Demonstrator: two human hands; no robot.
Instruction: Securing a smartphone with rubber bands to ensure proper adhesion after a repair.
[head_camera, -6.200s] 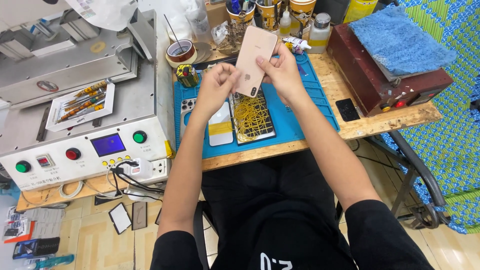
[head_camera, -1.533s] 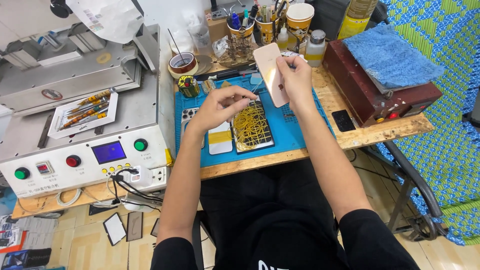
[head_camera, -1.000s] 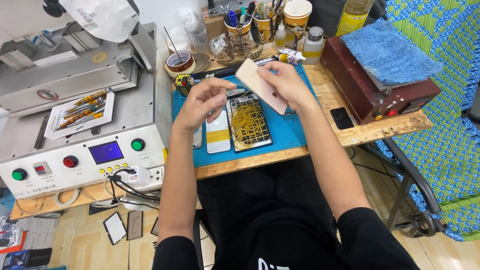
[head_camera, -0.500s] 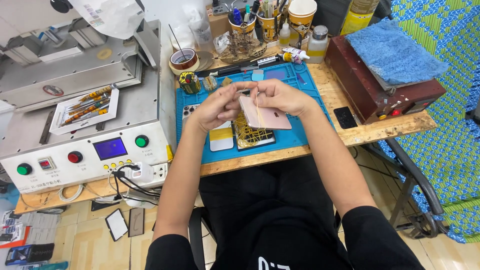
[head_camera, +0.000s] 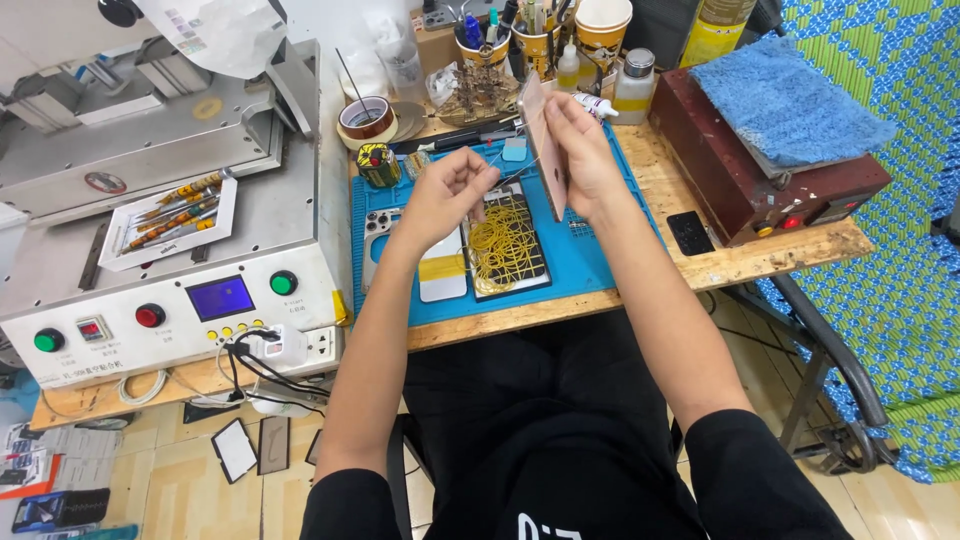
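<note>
My right hand (head_camera: 585, 150) holds a pink-backed phone (head_camera: 540, 140) upright on its edge above the blue work mat (head_camera: 600, 255). My left hand (head_camera: 447, 190) is closed on a thin metal tool (head_camera: 510, 178) whose tip points at the phone's lower edge. Below the hands on the mat lies a phone wrapped in yellow rubber bands (head_camera: 505, 245), and beside it a white and yellow phone part (head_camera: 441, 275).
A grey machine (head_camera: 170, 220) with buttons and a small blue screen fills the left side. Cups of tools (head_camera: 540, 35), bottles (head_camera: 633, 85) and a tape roll (head_camera: 365, 117) stand at the back. A dark red box (head_camera: 730, 170) with a blue cloth (head_camera: 790, 100) sits on the right.
The pink-backed phone, lying flat low over the mat half a second ago, now stands on its edge in my right hand. My left hand has shifted to its lower edge with the tool.
</note>
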